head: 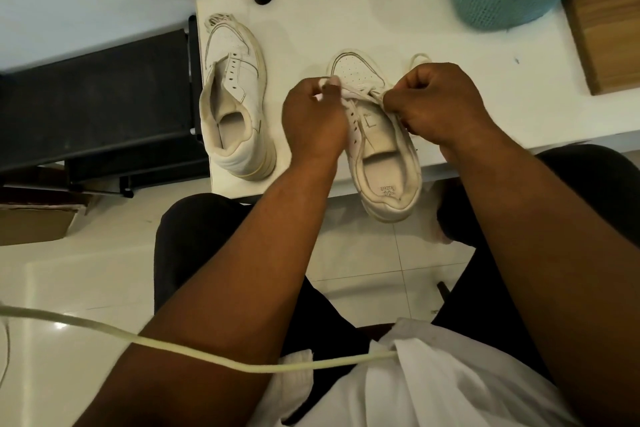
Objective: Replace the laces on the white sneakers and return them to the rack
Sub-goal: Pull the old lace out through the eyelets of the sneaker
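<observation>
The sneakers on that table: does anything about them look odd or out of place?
Yes. The sneaker being laced hangs its heel over the table edge, and the other sneaker sits with bare eyelets, no lace in it.

Even, soft indoor light — glare on the floor tiles (55,326), wide-angle bending at edges, slight blur.

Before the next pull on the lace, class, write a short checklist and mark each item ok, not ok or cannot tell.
1. Left hand grips lace: ok.
2. Right hand pinches lace: ok.
3. Sneaker being laced fully on table: not ok, heel overhangs the edge.
4. Lace ends even: cannot tell.
5. Second sneaker laced: not ok, eyelets empty.
</observation>
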`<state>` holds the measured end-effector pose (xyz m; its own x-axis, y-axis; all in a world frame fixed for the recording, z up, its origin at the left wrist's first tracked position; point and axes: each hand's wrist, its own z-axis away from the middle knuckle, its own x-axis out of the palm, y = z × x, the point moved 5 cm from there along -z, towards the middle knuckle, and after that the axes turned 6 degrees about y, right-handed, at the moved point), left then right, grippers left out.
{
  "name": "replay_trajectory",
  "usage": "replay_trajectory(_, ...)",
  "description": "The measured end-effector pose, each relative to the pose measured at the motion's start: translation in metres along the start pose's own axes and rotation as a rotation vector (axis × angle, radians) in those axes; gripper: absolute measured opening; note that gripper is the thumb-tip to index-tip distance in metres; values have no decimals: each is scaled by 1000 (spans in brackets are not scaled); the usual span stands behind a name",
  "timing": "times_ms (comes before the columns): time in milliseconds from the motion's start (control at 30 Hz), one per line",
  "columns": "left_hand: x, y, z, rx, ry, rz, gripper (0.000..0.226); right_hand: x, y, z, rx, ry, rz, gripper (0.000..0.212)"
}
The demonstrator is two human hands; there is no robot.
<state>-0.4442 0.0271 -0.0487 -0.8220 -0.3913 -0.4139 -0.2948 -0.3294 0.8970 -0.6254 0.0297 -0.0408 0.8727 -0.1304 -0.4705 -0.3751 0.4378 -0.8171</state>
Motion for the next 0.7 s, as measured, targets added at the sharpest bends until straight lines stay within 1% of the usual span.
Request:
replay_trajectory(33,-3,-4,-4,-92,18,68,18,0,0,0,5,-2,-7,17)
replay_trajectory(67,-5,-6,-9,-128,30,90,10,0,1,0,8,-3,-10,17)
replay_trajectory(100,-6,-6,-11,-120,22,74,4,0,2,-1,10,-1,-10,17)
replay_trajectory(133,-8,-2,-9,-56,16,13,20,0,2,-1,13,4,-11,17)
replay_trajectory(167,-7,2,-7,50,-4,-46,34,0,2,-2,16,8,-16,16)
replay_trajectory(200,-5,7,-4,189,-25,-97,42,0,2,-2,16,9,-22,16)
replay_trajectory(267,6,15,5,426,-107,-228,42,2,2,-3,10,8,-32,14)
replay_trajectory(300,11,12,8,470,-148,-333,38,2,2,-3,9,9,-39,13)
replay_trajectory(333,15,9,9,461,-180,-444,34,2,3,-3,12,10,-46,13)
replay_trajectory(400,17,3,14,426,-192,-602,29,3,4,-4,24,2,-61,13)
replay_trajectory(467,19,4,22,471,-152,-657,22,3,5,-4,32,-7,-77,15)
replay_trajectory(500,19,8,24,490,-135,-626,18,2,5,-4,33,-6,-80,15)
replay_trajectory(567,17,11,20,445,-89,-480,8,0,5,-4,42,-2,-88,13)
replay_trajectory(600,11,9,14,358,-35,-380,7,-1,4,-4,50,-4,-93,12)
replay_trajectory(633,4,7,6,238,29,-281,13,-2,4,-4,60,-9,-96,12)
replay_trajectory(667,-4,3,-2,116,87,-204,17,-2,4,-4,68,-12,-100,14)
replay_trajectory(700,-10,-2,-8,15,121,-153,17,-2,4,-4,72,-9,-104,17)
